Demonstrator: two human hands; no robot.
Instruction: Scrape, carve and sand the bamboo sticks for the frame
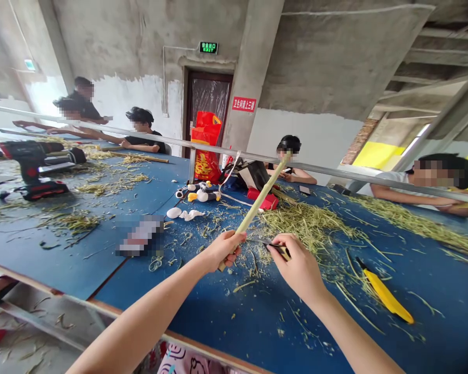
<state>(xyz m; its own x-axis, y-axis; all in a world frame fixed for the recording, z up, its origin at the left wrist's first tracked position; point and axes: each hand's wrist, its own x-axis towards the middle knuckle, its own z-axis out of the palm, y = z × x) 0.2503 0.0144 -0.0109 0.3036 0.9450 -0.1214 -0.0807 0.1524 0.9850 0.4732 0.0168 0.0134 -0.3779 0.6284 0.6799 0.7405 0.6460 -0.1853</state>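
Two hands. Left hand (223, 250): fingers curled tight round one bamboo stick (257, 208), stick tilted up over blue worktable (203, 332). Right hand (296, 267): thumb and forefinger pinching one small knife (280, 251), just beside stick. One yellow utility knife (386, 296) lies right, near bamboo shavings (304, 226). Five people (288, 156) beyond table.

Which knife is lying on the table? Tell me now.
The yellow-handled utility knife on the blue table, off to the right; the other, a small blade, is pinched in the right hand.
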